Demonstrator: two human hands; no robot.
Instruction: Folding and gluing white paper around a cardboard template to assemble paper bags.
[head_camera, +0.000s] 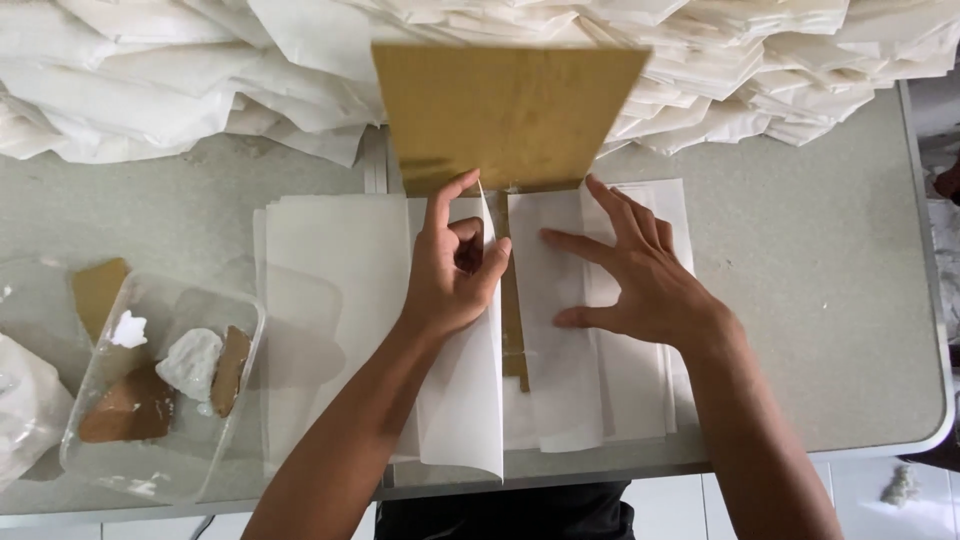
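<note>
A brown cardboard sheet (510, 110) lies in the middle of the table, its lower part wrapped by white paper (560, 330). My left hand (455, 265) pinches the left flap of the paper and lifts its edge over the cardboard. Flat on the right flap rests my right hand (630, 270), fingers spread, pressing the fold down. A narrow brown strip of cardboard shows between the two flaps.
A stack of white paper sheets (320, 260) lies to the left of my hands. A clear plastic tub (160, 390) with white paste and brown cardboard scraps stands at the front left. A big heap of folded white paper (200, 80) fills the far side. The table's right edge (935, 300) is rounded.
</note>
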